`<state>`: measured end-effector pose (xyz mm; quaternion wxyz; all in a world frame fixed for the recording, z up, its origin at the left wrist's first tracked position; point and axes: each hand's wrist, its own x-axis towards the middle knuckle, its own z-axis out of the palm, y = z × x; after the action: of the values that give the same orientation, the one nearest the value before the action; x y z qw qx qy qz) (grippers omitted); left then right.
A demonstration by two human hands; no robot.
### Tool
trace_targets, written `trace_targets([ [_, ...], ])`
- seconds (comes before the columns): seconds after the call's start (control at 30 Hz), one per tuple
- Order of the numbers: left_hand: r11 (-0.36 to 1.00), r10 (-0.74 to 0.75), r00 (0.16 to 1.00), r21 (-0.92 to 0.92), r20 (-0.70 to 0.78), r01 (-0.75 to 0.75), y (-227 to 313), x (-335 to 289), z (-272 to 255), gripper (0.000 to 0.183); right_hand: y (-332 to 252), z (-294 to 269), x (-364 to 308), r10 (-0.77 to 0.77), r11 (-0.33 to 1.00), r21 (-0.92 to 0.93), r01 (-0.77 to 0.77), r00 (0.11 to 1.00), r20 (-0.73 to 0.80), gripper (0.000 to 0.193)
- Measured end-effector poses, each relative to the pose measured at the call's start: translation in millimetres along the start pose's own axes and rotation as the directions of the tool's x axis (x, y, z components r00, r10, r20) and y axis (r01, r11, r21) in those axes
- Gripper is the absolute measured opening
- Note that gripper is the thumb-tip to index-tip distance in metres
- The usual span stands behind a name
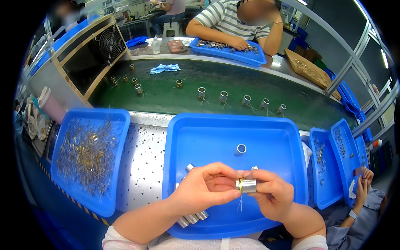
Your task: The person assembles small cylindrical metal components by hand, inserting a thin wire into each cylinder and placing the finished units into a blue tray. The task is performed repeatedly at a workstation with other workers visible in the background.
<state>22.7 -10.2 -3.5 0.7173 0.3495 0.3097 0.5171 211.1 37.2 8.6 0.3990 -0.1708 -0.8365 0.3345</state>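
Between my two hands, above a large blue tray (208, 137), is a short silver metal cylinder (249, 186) lying sideways. A yellow band circles its left end, and thin wires hang down from there. My left hand (200, 187) pinches that end with thumb and fingertips. The other end sits in the closed fingers of my right hand (275, 196). Farther back in the tray, a ring-shaped metal sleeve (240, 149) stands upright. Several bare silver cylinders (192, 218) lie at the tray's near left, partly hidden by my left forearm.
Beyond the tray runs a green conveyor belt (158, 98) carrying several wired sleeves and a blue cloth (165, 68). On the left, a blue tray (121, 146) holds tangled wired parts. Smaller blue trays (323, 200) stand right, near a co-worker's hands (364, 183). Another person sits across the belt.
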Motion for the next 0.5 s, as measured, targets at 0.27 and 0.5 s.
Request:
trace_targets([
  [0.27,0.998,-0.031,0.999,0.055,-0.044,0.034,4.6,-1.0,-0.9,0.031,2.7,-0.1,-1.1,0.000,0.999,0.039,0.000,1.000,-0.008,0.012],
  [0.5,1.000,-0.004,0.998,0.018,-0.063,0.005,2.5,-1.2,-2.9,0.029,3.6,1.0,1.9,-0.011,0.999,0.038,0.009,0.999,0.047,0.017],
])
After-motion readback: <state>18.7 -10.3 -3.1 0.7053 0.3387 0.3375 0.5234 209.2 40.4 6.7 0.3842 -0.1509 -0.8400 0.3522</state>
